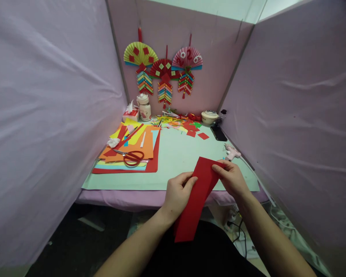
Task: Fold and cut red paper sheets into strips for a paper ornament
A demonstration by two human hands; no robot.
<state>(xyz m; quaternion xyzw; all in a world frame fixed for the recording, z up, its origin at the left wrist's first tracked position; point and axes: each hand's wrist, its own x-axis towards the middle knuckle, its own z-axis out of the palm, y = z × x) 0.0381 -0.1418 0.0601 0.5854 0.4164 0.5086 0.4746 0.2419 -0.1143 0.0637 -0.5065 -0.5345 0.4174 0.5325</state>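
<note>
A folded strip of red paper (194,207) is held up in front of the table's near edge, tilted with its lower end over my lap. My left hand (178,192) pinches its left edge between thumb and fingers. At the upper right corner, my right hand (230,175) grips the paper, thumb in front and fingers behind. Part of the paper's back layer is hidden behind the front one. Red-handled scissors (133,157) lie on a stack of coloured paper (154,165), left of my hands.
A pink glue gun (233,152) with its cord lies at the right, near a black phone (218,133). Paper scraps (173,124), a tissue box (131,113), a jug (144,107) and a lidded bowl (210,117) stand along the back. Paper fan decorations (165,69) hang behind.
</note>
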